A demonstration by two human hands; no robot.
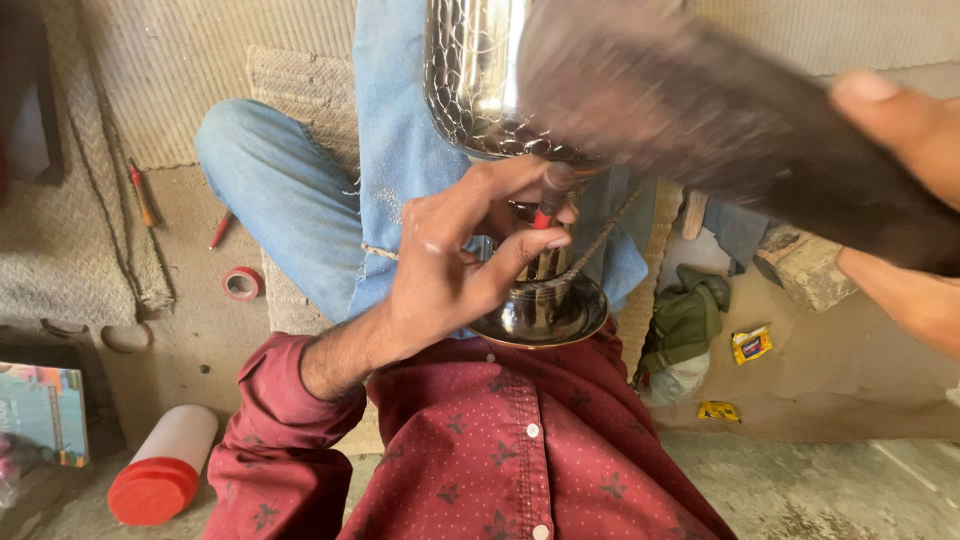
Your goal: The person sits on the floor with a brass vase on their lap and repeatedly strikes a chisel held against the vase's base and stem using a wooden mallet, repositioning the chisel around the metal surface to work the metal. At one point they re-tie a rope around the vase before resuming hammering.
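Observation:
A shiny silver metal vessel (pixel 478 70) with a hammered, scale-like surface and a round foot (pixel 545 318) lies across my lap, foot toward my red shirt. My left hand (pixel 455 255) pinches a small punch-like tool with a red band (pixel 548 195) against the vessel's narrow stem. My right hand (pixel 905 130) grips a dark, blurred wooden mallet (pixel 700 110) raised over the tool at the upper right. My blue-jeaned knee (pixel 270 180) sits behind the left hand.
On the floor at left lie a red tape roll (pixel 242 284), two red-handled tools (pixel 140 190), a white bottle with a red cap (pixel 160 468) and a colourful box (pixel 40 412). At right are a green cloth (pixel 685 325), yellow wrappers (pixel 750 343) and a stone block (pixel 805 265).

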